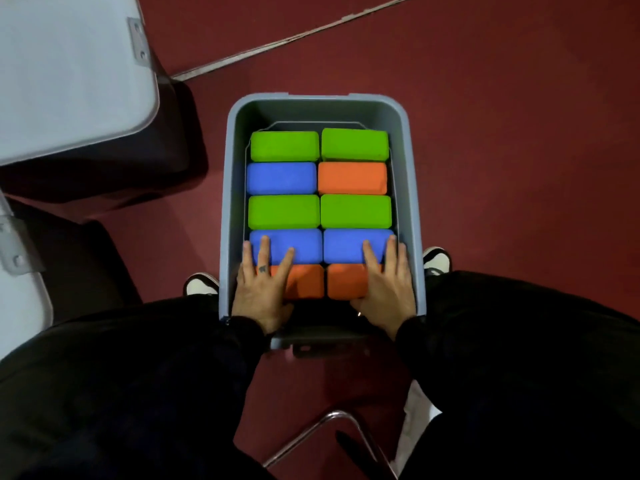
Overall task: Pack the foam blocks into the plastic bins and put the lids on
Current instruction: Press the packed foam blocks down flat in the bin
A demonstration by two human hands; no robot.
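A grey plastic bin point(412, 174) stands on the red floor between my feet, with no lid on it. Several foam blocks fill it in two columns: green ones point(284, 145) at the far end, then a blue point(281, 178) and an orange point(352, 178), green again, two blue point(301, 241), and two orange point(308, 282) nearest me. My left hand point(261, 289) lies flat with straight fingers pressing on the near left orange and blue blocks. My right hand point(386, 285) presses flat on the near right orange block point(343, 280) and the blue one point(346, 245).
A pale grey lid or bin point(69, 74) with a latch sits at the upper left, another point(17, 271) at the left edge. A chrome chair frame point(332, 420) is below me. My shoes point(437, 259) flank the bin. Red floor lies open to the right.
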